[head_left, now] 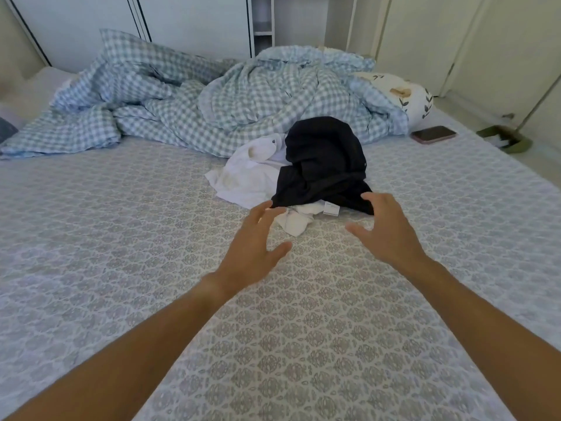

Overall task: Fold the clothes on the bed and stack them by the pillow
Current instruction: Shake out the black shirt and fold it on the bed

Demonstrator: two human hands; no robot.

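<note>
Both hands open over the bed (121,226), holding nothing.
Left hand (253,249) and right hand (385,229) spread-fingered beside crumpled black garment (324,165) lying on white garment (246,177); pillow (403,92) beyond.

left hand (253,238): bare | right hand (387,229): bare | forearms: unsleeved

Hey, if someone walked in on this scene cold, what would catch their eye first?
Probably the black garment heaped on white clothes mid-bed, the darkest thing against the pale patterned sheet. Next, the left hand and right hand, both open, reaching toward that pile. Behind it a rumpled checked blanket sprawls across the bed, with a phone lying near the pillow on the right.
</note>
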